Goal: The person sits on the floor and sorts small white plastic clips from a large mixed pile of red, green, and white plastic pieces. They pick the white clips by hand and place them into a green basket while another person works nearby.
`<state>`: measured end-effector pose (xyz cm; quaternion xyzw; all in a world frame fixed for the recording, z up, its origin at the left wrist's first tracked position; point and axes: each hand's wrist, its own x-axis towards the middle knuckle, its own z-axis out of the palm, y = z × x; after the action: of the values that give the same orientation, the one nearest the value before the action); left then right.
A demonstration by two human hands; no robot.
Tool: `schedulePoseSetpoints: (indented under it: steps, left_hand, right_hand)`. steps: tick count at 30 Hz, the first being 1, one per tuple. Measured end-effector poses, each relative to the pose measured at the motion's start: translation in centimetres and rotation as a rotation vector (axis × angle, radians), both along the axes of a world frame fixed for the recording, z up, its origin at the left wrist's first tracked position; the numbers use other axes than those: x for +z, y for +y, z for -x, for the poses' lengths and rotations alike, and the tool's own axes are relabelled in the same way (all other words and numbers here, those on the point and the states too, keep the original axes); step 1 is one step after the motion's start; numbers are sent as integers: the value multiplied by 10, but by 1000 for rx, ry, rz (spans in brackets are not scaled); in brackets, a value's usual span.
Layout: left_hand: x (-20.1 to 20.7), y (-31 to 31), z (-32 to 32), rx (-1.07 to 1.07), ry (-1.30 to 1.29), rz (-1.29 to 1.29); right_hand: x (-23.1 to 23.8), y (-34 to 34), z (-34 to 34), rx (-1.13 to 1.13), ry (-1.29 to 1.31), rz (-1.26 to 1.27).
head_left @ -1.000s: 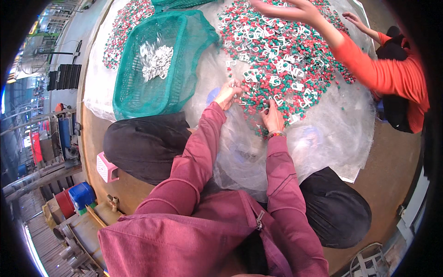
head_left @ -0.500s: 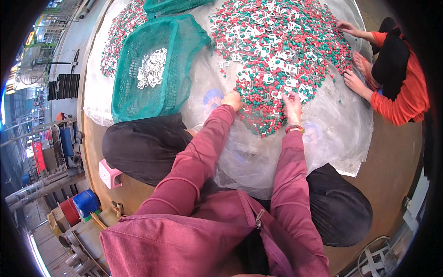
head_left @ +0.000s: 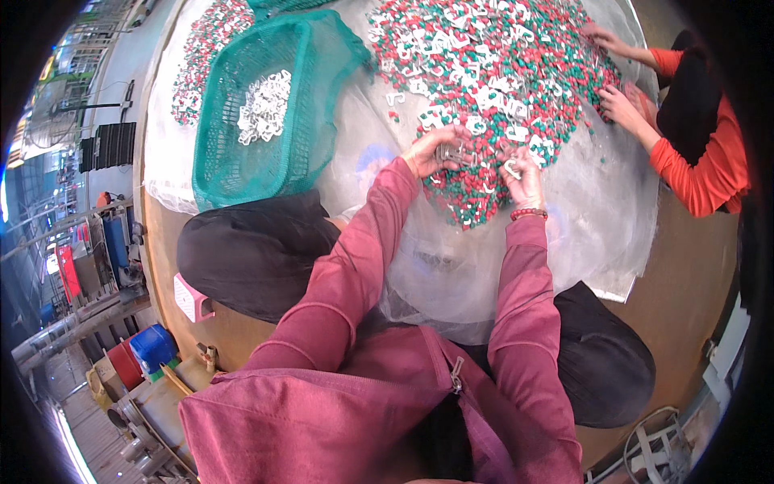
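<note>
A heap of small red and green pieces (head_left: 476, 198), mixed with many white plastic hooks (head_left: 492, 98), spreads over a sheet in front of me. At its near left edge my left hand (head_left: 424, 153) is closed around some clear greyish plastic hooks (head_left: 457, 154). My right hand (head_left: 527, 185), to the right over the heap's near part, pinches a white plastic hook (head_left: 511, 168) between the fingertips. The hands are a short way apart. To the left, a green basket (head_left: 206, 153) lined with netting holds a pile of white hooks (head_left: 264, 109).
A co-worker's hands (head_left: 619, 105) in orange sleeves reach into the heap's right side. Another red and green heap (head_left: 211, 44) lies beyond the basket at far left. A thin translucent sheet (head_left: 435, 274) bunches near my legs. A pink stool (head_left: 192, 298) stands at left.
My left hand has moved right and slightly away from me, now showing clear hooks. My right hand has shifted a little right, with a white hook in its fingers. The co-worker's nearer hand has lifted.
</note>
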<state>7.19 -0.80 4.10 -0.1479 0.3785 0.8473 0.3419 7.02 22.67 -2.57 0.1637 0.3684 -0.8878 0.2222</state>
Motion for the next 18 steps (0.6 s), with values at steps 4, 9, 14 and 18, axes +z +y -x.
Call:
schedulePoseSetpoints:
  steps: [4,9,14,18]
  left_hand:
    - [-24,28,2,-340,373,1094]
    - [-52,48,-10,-744,864,1764]
    - [-54,17,21,-438,766,1451]
    - [-27,-10,32,-117,174,727]
  right_hand:
    - [23,38,-4,83,37,-18]
    - [54,31,-7,796,245,-998]
    - [40,-42,-69,1236,865,-1514]
    - [30,-54,-70,1234,1040,-1630]
